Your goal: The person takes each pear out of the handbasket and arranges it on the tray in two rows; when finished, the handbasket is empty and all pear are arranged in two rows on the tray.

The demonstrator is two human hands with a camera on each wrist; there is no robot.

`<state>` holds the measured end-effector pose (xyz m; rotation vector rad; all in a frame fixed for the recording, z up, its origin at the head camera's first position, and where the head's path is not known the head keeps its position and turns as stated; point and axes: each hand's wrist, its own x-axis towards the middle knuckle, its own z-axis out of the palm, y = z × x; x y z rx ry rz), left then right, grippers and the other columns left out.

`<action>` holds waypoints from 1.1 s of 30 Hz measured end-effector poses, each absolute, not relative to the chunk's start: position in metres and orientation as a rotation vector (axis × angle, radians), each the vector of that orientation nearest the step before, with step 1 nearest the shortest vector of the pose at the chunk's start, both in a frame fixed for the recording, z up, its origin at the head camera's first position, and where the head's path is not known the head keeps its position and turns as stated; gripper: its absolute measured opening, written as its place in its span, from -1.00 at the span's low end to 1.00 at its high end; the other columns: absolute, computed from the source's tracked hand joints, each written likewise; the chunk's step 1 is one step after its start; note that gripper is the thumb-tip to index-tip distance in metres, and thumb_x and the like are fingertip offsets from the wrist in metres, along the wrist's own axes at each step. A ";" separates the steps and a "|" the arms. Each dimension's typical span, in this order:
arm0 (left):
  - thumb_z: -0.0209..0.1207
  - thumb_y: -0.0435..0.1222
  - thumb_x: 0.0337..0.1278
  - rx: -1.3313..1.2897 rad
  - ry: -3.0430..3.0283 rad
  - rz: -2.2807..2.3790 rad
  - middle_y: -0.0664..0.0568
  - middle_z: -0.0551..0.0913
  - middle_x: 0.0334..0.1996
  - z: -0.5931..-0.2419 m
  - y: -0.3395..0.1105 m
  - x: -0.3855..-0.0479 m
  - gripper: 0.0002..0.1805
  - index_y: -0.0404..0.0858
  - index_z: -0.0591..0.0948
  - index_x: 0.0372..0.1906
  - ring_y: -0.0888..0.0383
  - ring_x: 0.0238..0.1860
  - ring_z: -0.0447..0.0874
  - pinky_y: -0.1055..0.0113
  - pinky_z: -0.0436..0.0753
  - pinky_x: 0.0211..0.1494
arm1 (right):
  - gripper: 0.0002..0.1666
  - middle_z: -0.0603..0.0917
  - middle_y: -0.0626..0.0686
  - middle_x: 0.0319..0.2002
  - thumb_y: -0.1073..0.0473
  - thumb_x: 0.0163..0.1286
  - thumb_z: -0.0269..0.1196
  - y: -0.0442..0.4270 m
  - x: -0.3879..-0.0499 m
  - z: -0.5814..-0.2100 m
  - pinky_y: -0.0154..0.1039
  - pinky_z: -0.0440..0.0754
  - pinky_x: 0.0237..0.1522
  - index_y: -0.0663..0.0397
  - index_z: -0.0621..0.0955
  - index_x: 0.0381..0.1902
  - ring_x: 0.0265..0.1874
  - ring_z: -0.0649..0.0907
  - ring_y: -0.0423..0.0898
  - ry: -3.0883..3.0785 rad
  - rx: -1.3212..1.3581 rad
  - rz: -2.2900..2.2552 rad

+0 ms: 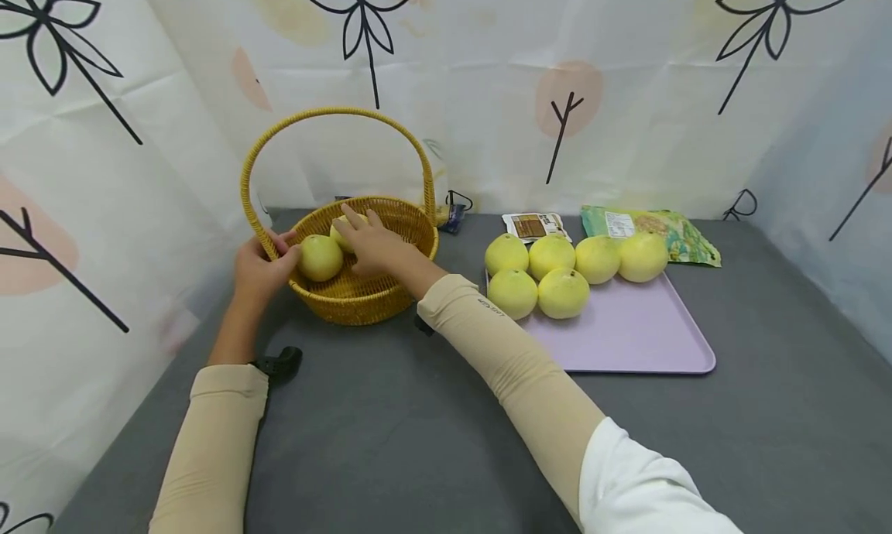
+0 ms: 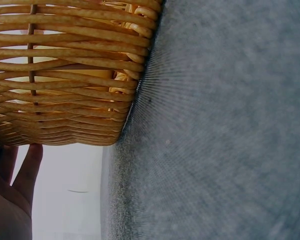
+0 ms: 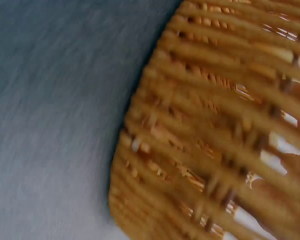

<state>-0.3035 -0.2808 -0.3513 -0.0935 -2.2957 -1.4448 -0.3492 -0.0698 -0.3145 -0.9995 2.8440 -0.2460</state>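
A yellow woven basket [image 1: 362, 309] with a tall hoop handle [image 1: 334, 111] stands on the left of the table. My left hand [image 1: 261, 267] grips its left rim beside the foot of the handle; in the left wrist view, fingers [image 2: 27, 172] touch the wicker wall [image 2: 65, 110]. A round yellow-green fruit [image 1: 320, 258] lies inside, close to my left thumb. Over a second such fruit [image 1: 337, 234], partly covered, my right hand [image 1: 376, 248] reaches into the basket with fingers extended and spread. The right wrist view shows the basket's wall [image 3: 190, 125], blurred.
Right of the basket, a lilac tray [image 1: 627, 340] bears several more yellow-green fruits [image 1: 563, 292]. Behind it lie a green packet [image 1: 686, 236] and a small brown-and-white packet [image 1: 536, 226]. A dark blue packet [image 1: 453, 217] sits behind the basket, near the patterned curtain [image 1: 488, 131].
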 end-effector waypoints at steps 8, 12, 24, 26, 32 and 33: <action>0.21 -0.40 0.22 -0.138 -2.250 -1.517 -0.21 0.72 -0.18 -0.328 -0.261 -0.285 -0.78 -0.48 0.45 -0.39 -0.18 0.22 0.57 0.47 0.52 -0.30 | 0.04 -0.09 0.06 0.57 -0.09 0.39 0.32 -0.074 -0.352 -0.315 -0.06 0.53 0.07 -0.28 -0.01 0.63 0.44 0.16 0.20 3.000 -0.910 -0.002; 0.21 -0.37 0.24 -0.126 -2.265 -1.506 -0.44 0.62 0.06 -0.333 -0.264 -0.292 -0.78 -0.45 0.45 -0.39 -0.12 0.23 0.57 0.48 0.50 -0.33 | -0.13 -0.09 0.10 0.56 -0.12 0.38 0.33 -0.066 -0.356 -0.315 0.01 0.54 0.08 -0.33 0.21 0.55 0.46 0.08 0.27 3.001 -0.839 -0.074; 0.25 -0.34 0.24 -0.131 -2.216 -1.511 -0.38 0.65 0.02 -0.349 -0.273 -0.306 -0.74 -0.45 0.43 -0.36 -0.06 0.22 0.59 0.50 0.54 -0.29 | -0.35 0.23 0.06 0.42 0.04 0.45 0.24 -0.035 -0.377 -0.315 -0.07 0.49 0.08 -0.11 0.36 0.45 0.24 0.36 0.15 3.096 -0.949 -0.154; 0.26 -0.35 0.23 -0.137 -2.211 -1.505 -0.34 0.67 -0.02 -0.349 -0.274 -0.306 -0.74 -0.44 0.44 -0.36 -0.07 0.21 0.60 0.50 0.53 -0.33 | -0.38 0.20 0.10 0.44 0.07 0.45 0.25 -0.029 -0.379 -0.314 -0.07 0.48 0.10 -0.08 0.38 0.42 0.27 0.35 0.13 3.061 -0.891 -0.280; 0.23 -0.40 0.21 -0.143 -2.210 -1.531 0.07 0.68 -0.34 -0.345 -0.273 -0.298 -0.77 -0.49 0.45 -0.37 -0.14 0.22 0.58 0.49 0.52 -0.36 | -0.50 0.40 0.14 0.34 0.15 0.48 0.24 -0.018 -0.375 -0.310 -0.10 0.42 0.14 0.00 0.46 0.34 0.24 0.45 0.04 2.825 -1.009 -0.646; 0.23 -0.41 0.21 -0.136 -2.214 -1.533 0.11 0.66 -0.37 -0.343 -0.272 -0.296 -0.77 -0.50 0.44 -0.37 -0.15 0.23 0.57 0.49 0.53 -0.35 | -0.50 0.44 0.12 0.33 0.12 0.49 0.24 -0.017 -0.374 -0.311 -0.11 0.40 0.17 0.01 0.48 0.34 0.26 0.45 0.02 2.787 -1.048 -0.669</action>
